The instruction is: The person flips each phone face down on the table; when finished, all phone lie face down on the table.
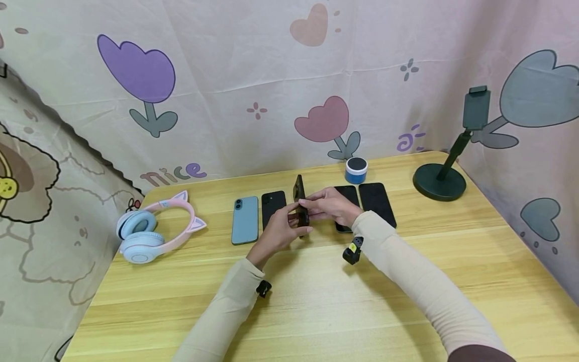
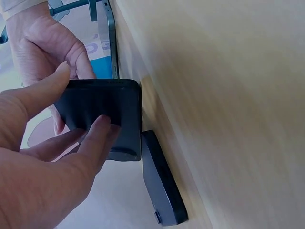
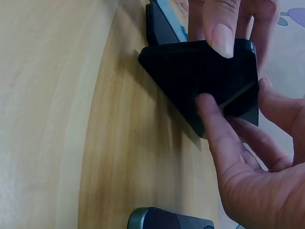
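A black smartphone (image 1: 299,193) stands upright on its long edge at the middle of the table, between both hands. My left hand (image 1: 279,229) holds it from the left, thumb at one edge and fingers on its face, as the left wrist view shows. From the right, my right hand (image 1: 332,205) grips the same phone (image 3: 190,71), one fingertip against its dark screen. Left of it lie a black phone (image 1: 273,203), partly behind the left hand, and a blue phone (image 1: 245,219), back up. Two dark phones lie right, one (image 1: 347,192) partly hidden by the right hand, the other (image 1: 377,204) beside it.
Pink and blue cat-ear headphones (image 1: 143,246) lie at the table's left. A small blue and white jar (image 1: 356,171) stands behind the right-hand phones. At the back right is a dark green phone stand (image 1: 439,182). A patterned cloth (image 1: 253,60) hangs behind the table.
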### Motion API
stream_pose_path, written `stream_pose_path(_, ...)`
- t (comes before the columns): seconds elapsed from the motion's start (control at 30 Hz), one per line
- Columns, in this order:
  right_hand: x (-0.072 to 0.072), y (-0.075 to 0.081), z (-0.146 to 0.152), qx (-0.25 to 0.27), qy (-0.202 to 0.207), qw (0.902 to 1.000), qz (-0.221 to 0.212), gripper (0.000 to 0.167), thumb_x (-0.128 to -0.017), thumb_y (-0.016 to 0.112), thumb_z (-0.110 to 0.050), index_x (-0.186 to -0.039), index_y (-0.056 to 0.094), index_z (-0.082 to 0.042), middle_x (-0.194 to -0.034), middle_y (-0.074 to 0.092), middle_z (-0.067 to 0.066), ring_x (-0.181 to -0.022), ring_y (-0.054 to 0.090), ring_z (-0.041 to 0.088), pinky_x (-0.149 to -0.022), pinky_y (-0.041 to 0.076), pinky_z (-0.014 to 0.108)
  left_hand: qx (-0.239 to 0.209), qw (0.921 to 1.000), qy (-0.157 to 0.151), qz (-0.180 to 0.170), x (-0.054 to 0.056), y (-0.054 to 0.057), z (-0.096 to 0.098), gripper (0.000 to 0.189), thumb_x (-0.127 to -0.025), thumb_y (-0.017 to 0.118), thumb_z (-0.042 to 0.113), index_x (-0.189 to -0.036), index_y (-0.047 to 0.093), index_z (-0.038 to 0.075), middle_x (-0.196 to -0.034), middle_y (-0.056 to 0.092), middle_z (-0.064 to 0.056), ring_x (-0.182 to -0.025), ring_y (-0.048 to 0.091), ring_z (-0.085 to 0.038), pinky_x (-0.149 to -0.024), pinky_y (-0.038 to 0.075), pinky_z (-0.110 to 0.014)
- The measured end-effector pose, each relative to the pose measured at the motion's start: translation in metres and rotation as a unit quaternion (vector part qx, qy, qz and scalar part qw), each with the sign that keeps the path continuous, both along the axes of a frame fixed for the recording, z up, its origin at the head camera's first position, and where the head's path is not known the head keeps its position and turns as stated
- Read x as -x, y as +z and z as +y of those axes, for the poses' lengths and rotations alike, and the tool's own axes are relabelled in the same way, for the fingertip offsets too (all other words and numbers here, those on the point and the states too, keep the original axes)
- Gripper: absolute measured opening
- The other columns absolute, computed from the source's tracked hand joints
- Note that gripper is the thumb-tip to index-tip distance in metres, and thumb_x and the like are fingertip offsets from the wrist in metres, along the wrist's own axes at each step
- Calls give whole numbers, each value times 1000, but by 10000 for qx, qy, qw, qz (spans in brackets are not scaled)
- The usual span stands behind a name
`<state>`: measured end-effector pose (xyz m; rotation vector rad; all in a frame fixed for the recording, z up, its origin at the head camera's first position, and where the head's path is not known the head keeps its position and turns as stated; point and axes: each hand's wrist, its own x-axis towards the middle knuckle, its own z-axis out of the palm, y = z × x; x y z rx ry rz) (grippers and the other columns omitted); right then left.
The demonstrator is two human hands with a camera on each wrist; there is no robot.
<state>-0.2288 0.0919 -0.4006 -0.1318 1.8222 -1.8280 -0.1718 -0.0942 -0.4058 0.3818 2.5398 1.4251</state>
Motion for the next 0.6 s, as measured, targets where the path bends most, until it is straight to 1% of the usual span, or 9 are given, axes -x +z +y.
stream_pose_path(0.1, 0, -1, 1, -14, -74, 10000, 17, 39, -99, 68, -16, -130, 64, 6, -128, 66, 23, -113, 67, 33, -95, 54, 44, 158, 9999, -11, 61, 0, -1, 0, 75, -90, 78, 12, -154, 40, 5, -149, 50, -19, -129, 56, -35, -103, 49, -44)
stream_pose_path(0.33, 0, -4, 3, -112, -279, 9995, 38, 37, -98, 69, -13, -128, 66, 7, -131, 64, 23, -115, 66, 34, -90, 57, 38, 335, 9992, -86, 176, -2, -2, 0, 70, -92, 77, 12, -153, 43, 3, -154, 44, -17, -130, 54, -41, -103, 48, -47)
stream_pose_path(0.43, 0, -6, 3, -185, -381, 9991, 44, 35, -98, 69, -12, -126, 66, 8, -131, 63, 24, -115, 66, 34, -88, 57, 37, 551, 9983, -55, 199, -2, -2, 1, 68, -92, 77, 14, -151, 45, 2, -155, 42, -16, -129, 54, -42, -104, 48, -48)
stream_pose_path(0.47, 0, -7, 4, -228, -423, 9988, 54, 35, -97, 69, -11, -126, 67, 9, -131, 63, 24, -113, 67, 33, -87, 58, 37, 652, 9976, -50, 210, -2, -3, 2, 68, -92, 78, 15, -150, 46, 2, -156, 41, -16, -130, 53, -42, -105, 47, -48)
stream_pose_path(0.6, 1, -9, 5, -454, -599, 9971, 130, 35, -96, 71, -11, -125, 67, 9, -130, 63, 26, -102, 72, 30, -83, 59, 36, 997, 9946, -101, 271, -2, -4, 4, 67, -91, 79, 20, -148, 49, 1, -159, 38, -14, -141, 41, -37, -114, 36, -51)
